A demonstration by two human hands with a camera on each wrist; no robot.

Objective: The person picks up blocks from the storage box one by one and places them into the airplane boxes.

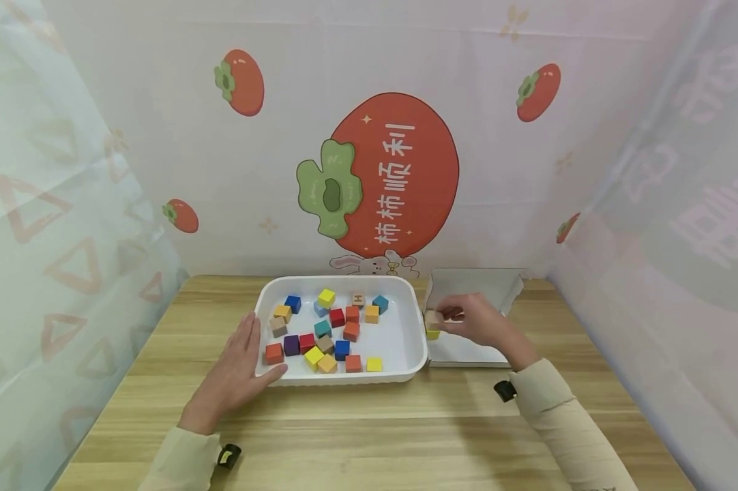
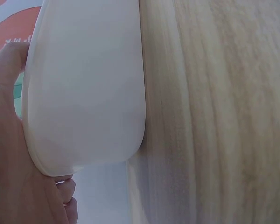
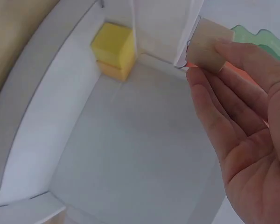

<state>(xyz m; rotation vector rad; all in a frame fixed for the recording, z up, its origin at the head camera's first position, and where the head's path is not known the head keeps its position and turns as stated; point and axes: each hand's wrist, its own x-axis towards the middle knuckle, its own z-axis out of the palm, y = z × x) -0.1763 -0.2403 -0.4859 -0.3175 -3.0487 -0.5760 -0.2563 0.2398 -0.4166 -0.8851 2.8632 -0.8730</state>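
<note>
My right hand (image 1: 479,320) pinches a plain wooden cube (image 3: 210,44) between thumb and fingertips. It holds the cube above the left side of an open white box (image 1: 467,351). In one corner of that box, a yellow cube (image 3: 113,43) sits on top of an orange cube (image 3: 111,70), as the right wrist view shows. To the left, my left hand (image 1: 237,365) rests along the near left corner of a white tray (image 1: 338,379), fingers straight beside its wall and thumb over the front rim. Inside the tray lie several colored cubes, with a wooden one lettered H (image 1: 358,299) at the back.
The tray and box stand side by side on a wood-grain table (image 1: 357,436). The box's lid (image 1: 473,283) is raised at the back. A white cloth (image 1: 492,191) printed with persimmons hangs behind, and more cloth encloses both sides.
</note>
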